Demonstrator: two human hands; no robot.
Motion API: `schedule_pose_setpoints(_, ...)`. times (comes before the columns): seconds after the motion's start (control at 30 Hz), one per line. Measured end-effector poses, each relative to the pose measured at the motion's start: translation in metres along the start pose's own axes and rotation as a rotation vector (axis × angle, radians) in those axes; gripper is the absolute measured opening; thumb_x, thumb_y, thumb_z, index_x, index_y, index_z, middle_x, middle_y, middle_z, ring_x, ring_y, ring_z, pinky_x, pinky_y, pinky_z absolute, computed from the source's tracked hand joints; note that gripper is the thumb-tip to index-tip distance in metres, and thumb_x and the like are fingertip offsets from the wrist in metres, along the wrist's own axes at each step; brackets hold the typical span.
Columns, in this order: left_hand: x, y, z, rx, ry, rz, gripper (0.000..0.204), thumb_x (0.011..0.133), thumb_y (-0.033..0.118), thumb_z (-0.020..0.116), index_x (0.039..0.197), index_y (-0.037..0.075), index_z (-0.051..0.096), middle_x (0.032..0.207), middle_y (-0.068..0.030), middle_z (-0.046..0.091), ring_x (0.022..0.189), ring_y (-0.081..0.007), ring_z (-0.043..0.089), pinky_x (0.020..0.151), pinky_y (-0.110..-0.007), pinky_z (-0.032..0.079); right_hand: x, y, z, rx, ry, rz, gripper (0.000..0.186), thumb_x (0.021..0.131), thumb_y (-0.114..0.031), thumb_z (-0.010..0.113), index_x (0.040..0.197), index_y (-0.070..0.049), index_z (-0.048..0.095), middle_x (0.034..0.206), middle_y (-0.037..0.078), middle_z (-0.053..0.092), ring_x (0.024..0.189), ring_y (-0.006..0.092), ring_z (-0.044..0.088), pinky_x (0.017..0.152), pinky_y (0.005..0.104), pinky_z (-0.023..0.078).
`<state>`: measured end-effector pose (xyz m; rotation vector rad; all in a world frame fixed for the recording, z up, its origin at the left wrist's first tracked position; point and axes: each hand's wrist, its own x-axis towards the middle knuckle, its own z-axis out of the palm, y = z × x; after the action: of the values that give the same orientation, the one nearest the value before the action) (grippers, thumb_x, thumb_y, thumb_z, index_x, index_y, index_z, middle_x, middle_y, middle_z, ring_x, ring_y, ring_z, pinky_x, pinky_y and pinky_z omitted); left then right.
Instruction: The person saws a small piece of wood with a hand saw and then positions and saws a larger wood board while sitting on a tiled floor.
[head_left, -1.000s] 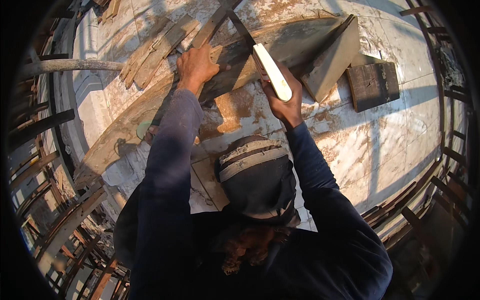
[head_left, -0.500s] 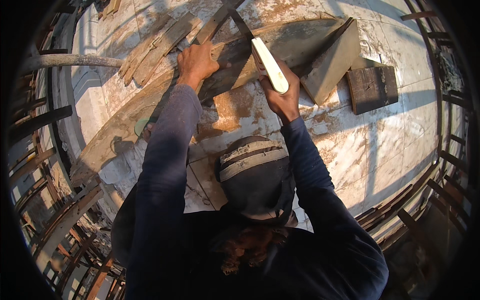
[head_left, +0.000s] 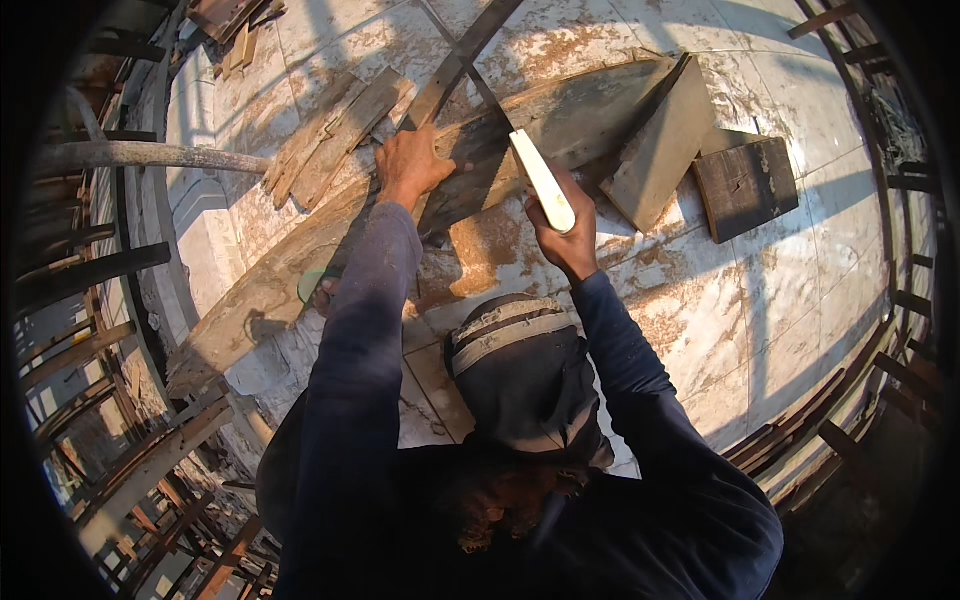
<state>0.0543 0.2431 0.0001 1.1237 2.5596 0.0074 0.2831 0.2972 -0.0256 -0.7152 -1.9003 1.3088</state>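
Tiled floor (head_left: 795, 290) stretches right | saw (head_left: 543, 185) over plank (head_left: 585, 120) edge | hands (head_left: 412, 165) apart

1. Your saw (head_left: 518, 142): cream handle (head_left: 543, 184), long dark blade (head_left: 490, 98); held slanted, handle toward you, blade extending up-left across the plank (head_left: 575, 115).
2. Your plank: long, weathered, grey-brown; lies lower left to upper right over the pale tiled floor (head_left: 700, 335).

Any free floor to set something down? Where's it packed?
Widest: tiled floor right of the right forearm, below the dark block, down to the slats; only sawdust shows. Also floor beyond the long board, right of the saw. Crowded: around the left hand, where long board, saw and split planks bunch together.
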Motion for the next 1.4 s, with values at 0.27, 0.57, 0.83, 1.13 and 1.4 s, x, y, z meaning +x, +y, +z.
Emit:
schedule_pose_setpoints(0.27,0.017,-0.010,0.013,-0.036,0.042,0.076,0.084,0.055,0.065,0.083,0.114,0.006,0.068,0.096,-0.0213,0.071,0.096,-0.0372,0.068,0.085,-0.047,0.050,-0.012,0.019,-0.013,0.123,-0.093,0.111,0.062,0.077,-0.001,0.067,0.136,-0.007,0.050,0.123,0.018,0.064,0.115,0.0282,0.063,0.093,0.0337,0.048)
schedule_pose_setpoints(0.57,0.005,-0.018,-0.022,-0.003,0.012,0.054,0.085,0.057,0.060,0.083,0.124,0.011,0.064,0.103,-0.0207,0.071,0.099,-0.0374,0.067,0.086,-0.047,0.051,0.007,0.022,0.008,0.095,-0.097,-0.075,0.069,0.076,-0.004,0.065,0.142,-0.012,0.047,0.124,0.018,0.063,0.105,0.0374,0.064,0.084,0.0331,0.050)
schedule_pose_setpoints(0.83,0.020,-0.031,-0.016,0.039,0.092,-0.009,0.078,0.059,0.058,0.082,0.114,0.005,0.065,0.110,-0.0233,0.068,0.105,-0.0396,0.064,0.092,-0.048,0.049,0.017,0.018,0.016,0.112,-0.130,0.018,0.067,0.083,-0.006,0.070,0.144,-0.014,0.044,0.127,0.014,0.062,0.113,0.0291,0.063,0.092,0.0349,0.049)
schedule_pose_setpoints(1.13,0.049,-0.048,-0.010,0.028,0.002,-0.008,0.076,0.056,0.057,0.084,0.108,0.003,0.067,0.105,-0.0213,0.069,0.103,-0.0377,0.065,0.088,-0.048,0.050,0.049,-0.012,0.028,0.057,-0.085,-0.034,0.055,0.086,-0.013,0.068,0.138,-0.009,0.050,0.119,0.018,0.065,0.107,0.0346,0.065,0.085,0.0364,0.052)
schedule_pose_setpoints(1.4,0.064,-0.076,0.002,-0.102,-0.101,0.027,0.086,0.054,0.061,0.086,0.114,0.002,0.066,0.114,-0.0198,0.067,0.110,-0.0368,0.062,0.093,-0.047,0.048,-0.133,-0.057,-0.097,0.021,-0.233,0.335,0.056,0.083,-0.004,0.060,0.138,-0.004,0.050,0.124,0.019,0.065,0.116,0.0267,0.063,0.096,0.0323,0.048)
